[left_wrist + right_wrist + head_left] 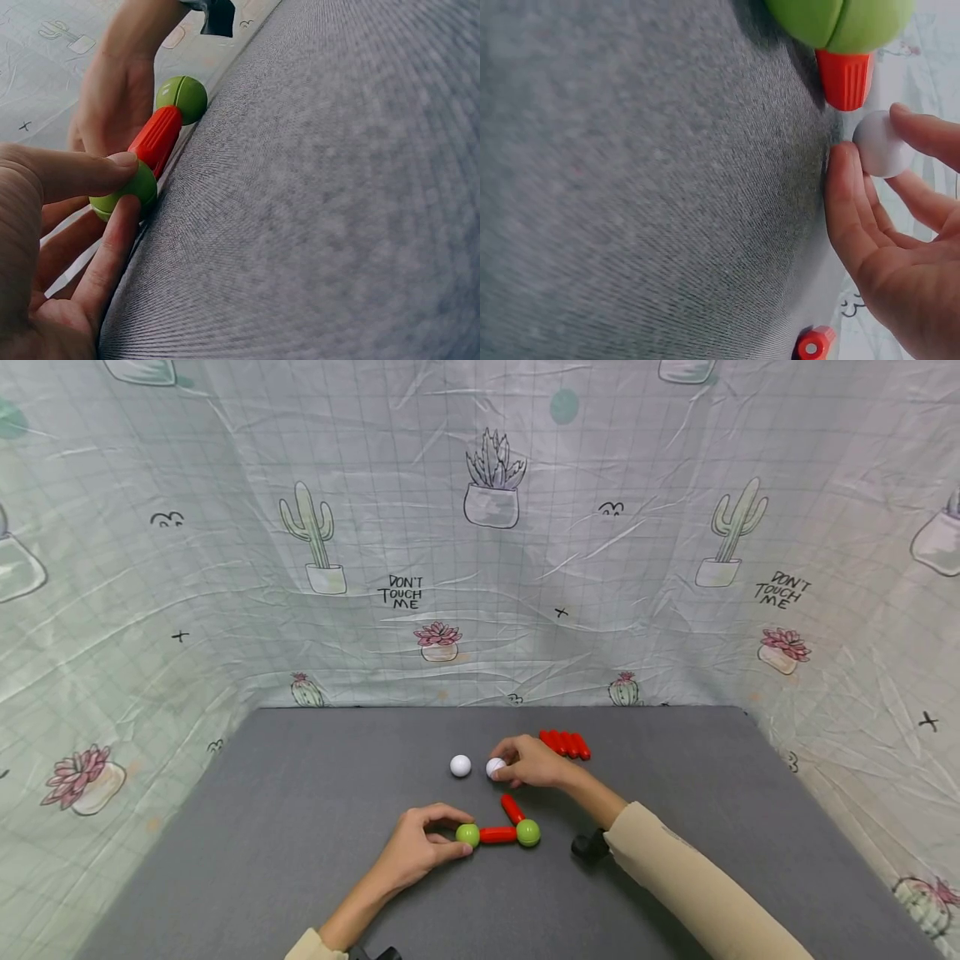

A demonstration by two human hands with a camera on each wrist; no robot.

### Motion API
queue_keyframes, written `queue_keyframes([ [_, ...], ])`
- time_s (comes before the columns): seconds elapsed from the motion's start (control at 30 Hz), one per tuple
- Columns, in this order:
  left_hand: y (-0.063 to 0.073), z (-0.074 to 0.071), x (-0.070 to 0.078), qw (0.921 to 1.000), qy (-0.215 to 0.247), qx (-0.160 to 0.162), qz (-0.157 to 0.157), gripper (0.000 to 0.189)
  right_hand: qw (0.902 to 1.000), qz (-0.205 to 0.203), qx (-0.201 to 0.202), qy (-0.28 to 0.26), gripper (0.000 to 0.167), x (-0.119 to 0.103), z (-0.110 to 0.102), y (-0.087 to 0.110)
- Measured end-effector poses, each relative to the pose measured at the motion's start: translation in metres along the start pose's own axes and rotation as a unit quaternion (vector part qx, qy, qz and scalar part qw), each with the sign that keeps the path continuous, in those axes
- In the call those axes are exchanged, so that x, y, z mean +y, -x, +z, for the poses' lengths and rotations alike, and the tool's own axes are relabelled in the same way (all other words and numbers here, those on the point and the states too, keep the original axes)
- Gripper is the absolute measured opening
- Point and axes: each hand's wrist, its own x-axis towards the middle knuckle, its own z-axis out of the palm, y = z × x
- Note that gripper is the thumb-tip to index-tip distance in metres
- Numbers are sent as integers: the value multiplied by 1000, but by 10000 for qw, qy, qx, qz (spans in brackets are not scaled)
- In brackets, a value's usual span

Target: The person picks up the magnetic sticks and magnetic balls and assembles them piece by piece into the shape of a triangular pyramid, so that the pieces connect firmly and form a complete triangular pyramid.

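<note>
Between thumb and fingers, my left hand holds a green ball. From that ball a red rod runs to a second green ball, and another red rod angles up and away from it. Farther back, my right hand pinches a white ball, seen clearly in the right wrist view between thumb and fingertips. A second white ball lies on the table to its left. In the left wrist view the thumb and a finger press the near green ball from two sides.
Several red rods lie side by side behind my right hand. The grey table is bounded by a hanging cloth printed with cacti. A black wrist mount sits under the right sleeve.
</note>
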Motion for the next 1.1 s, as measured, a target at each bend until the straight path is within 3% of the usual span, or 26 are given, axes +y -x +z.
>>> queue_keyframes([
  [0.5, 0, -1, 3, 9999, 0, -75, -75, 38, 9998, 137, 23, 140, 29, -3, 8, 9],
  [1.1, 1, 0, 5, 9999, 65, -50, -134, 38, 9991, 272, -21, -309, 29, -6, 9, 14],
])
